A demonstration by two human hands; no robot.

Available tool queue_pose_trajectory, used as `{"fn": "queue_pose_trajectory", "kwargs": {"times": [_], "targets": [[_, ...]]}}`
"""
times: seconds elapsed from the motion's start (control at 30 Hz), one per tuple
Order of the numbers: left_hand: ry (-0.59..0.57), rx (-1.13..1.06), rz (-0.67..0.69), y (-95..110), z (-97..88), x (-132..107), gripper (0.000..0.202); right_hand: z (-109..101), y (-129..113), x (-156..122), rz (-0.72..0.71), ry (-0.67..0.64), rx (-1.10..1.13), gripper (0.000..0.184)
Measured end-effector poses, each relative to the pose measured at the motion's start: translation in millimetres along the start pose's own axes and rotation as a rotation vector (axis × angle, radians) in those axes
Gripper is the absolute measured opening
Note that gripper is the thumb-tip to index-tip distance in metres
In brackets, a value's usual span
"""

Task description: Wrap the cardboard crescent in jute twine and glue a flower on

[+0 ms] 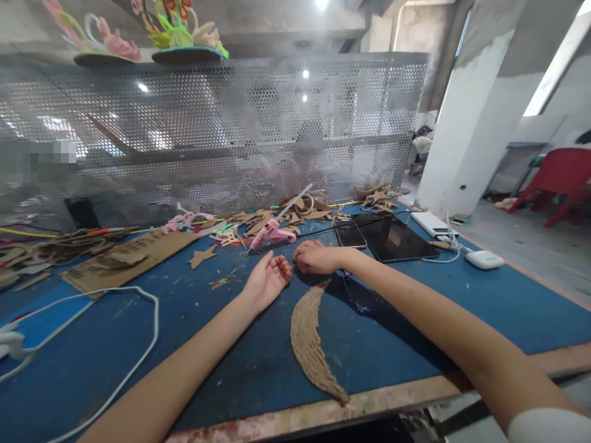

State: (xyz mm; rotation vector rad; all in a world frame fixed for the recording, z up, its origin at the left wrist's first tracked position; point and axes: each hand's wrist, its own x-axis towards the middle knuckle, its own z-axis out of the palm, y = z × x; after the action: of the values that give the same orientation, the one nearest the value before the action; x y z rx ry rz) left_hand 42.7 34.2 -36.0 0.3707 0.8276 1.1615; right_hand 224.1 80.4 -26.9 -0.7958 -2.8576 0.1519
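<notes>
My left hand (270, 280) rests palm up over the blue table, its fingers loosely curled and nothing in them. Beside it my right hand (316, 256) is closed, back upward; its fingertips are hidden, so I cannot make out what they hold. Just beyond both hands lies a pink hot glue gun (273, 232), with a long glue stick (295, 202) standing out of its back. Nearer to me is a crescent (307, 335) covered with rows of brown twine, one tip close to the table's front edge. A small cardboard star (202, 256) lies left of the glue gun.
Cardboard scraps (258, 221) are heaped along the perforated metal screen (277, 123). A phone (349, 234), a tablet (397, 237), a power bank (433, 225) and a white case (484, 259) lie at the right. A white cable (156, 326) loops across the left side.
</notes>
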Motion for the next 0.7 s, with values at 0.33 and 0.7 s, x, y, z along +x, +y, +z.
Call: {"fn": "queue_pose_trajectory", "kwargs": {"times": [0.33, 0.7], "targets": [[-0.092, 0.040, -0.073, -3.0, 9.0, -11.5, 0.026, -33.2, -26.0, 2.7, -0.028, 0.208, 0.122, 0.009], [-0.100, 0.057, -0.090, -1.6, 8.9, -12.2, 0.023, -19.5, -26.2, 7.7, 0.082, 0.298, 0.139, 0.008]]}}
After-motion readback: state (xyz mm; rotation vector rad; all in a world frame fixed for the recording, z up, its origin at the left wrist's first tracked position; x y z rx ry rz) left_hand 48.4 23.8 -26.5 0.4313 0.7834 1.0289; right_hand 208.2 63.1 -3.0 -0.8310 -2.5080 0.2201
